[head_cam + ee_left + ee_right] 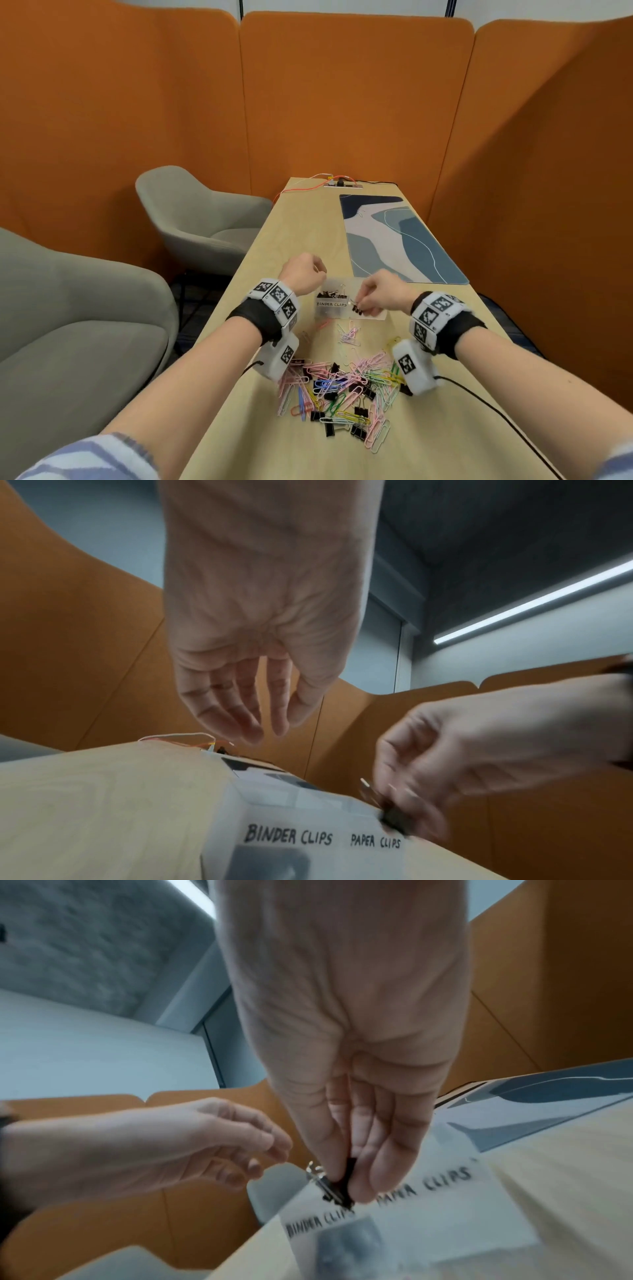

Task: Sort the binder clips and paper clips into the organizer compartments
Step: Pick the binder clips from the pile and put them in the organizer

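A clear organizer [330, 304] [308, 818] [445, 1204] stands mid-table, labelled BINDER CLIPS on the left and PAPER CLIPS on the right. Several black binder clips lie in its left compartment. My right hand [363, 305] [400, 799] [346, 1185] pinches a black binder clip [357, 308] [394, 819] [334, 1188] at the organizer's front rim, near the divide between the labels. My left hand [303, 272] [267, 729] [246, 1164] hovers over the organizer's far left side, fingers relaxed and empty. A mixed pile of coloured paper clips and black binder clips [342, 387] lies on the table [260, 428] near me.
A blue patterned desk mat [400, 240] lies beyond the organizer on the right. Orange and white cables [308, 185] run to a socket at the table's far end. Grey chairs [191, 212] stand to the left, with orange partitions [342, 102] all around. A black wrist cable [486, 407] trails across the table's right side.
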`<state>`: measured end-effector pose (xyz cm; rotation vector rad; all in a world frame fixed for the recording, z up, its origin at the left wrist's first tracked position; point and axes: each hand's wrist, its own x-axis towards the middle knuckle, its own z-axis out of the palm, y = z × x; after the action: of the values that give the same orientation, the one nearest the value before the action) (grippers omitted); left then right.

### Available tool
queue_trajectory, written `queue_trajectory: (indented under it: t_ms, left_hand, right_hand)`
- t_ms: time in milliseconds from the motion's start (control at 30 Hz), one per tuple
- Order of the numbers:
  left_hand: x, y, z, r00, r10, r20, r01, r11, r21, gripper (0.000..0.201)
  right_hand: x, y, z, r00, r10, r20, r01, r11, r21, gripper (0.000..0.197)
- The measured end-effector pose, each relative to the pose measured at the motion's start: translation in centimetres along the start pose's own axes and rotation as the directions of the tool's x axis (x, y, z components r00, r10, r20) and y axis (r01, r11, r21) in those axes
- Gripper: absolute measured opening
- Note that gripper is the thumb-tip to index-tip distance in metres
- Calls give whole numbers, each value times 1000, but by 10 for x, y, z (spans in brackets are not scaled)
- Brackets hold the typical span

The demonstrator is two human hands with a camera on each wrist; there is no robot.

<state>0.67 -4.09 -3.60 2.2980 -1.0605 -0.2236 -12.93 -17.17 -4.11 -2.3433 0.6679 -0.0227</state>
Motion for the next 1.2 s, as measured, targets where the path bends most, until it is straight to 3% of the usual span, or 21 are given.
queue_trajectory:
  t_ms: [133,267,467,533,600,667,733,833,1000,1200]
  left_hand:
    - [-18,-12,-8,999,38,18,-39,998,59,20]
    - [-36,-19,-10,977,61,206,-98,980,174,20]
    - [-51,-24,-7,912,49,406,-155,960,233,20]
    - [-56,-23,-5,886,27,463,-157,957,244,21]
    - [-63,-22,-4,854,-18,519,-138,955,261,26]
    - [-70,-23,-3,830,-70,553,-135,937,321,36]
    - [-75,-24,1,821,-105,561,-148,910,387,47]
    - [-80,-25,10,829,-105,550,-149,905,398,49]
    - [-79,-21,18,858,-44,512,-156,927,342,32]
    - [-76,-20,19,882,35,470,-208,924,321,19]
  right_hand:
    - [23,-26,6,980,-31,-197,35,999,18,16]
    - [33,-38,24,974,-43,-223,21,995,-98,21]
    - [6,-32,10,988,-105,-116,83,981,-175,38]
    - [-17,-25,4,995,-102,21,104,960,-259,35]
    - [-43,-14,2,981,1,196,76,918,-388,33]
    - [-66,-1,6,952,124,279,46,847,-530,32]
    - [-85,12,14,941,182,286,33,791,-611,33]
    - [-95,28,28,945,197,262,-3,806,-592,35]
    - [-89,38,37,975,120,184,7,821,-571,29]
    - [-84,29,29,964,187,189,-57,839,-541,36]
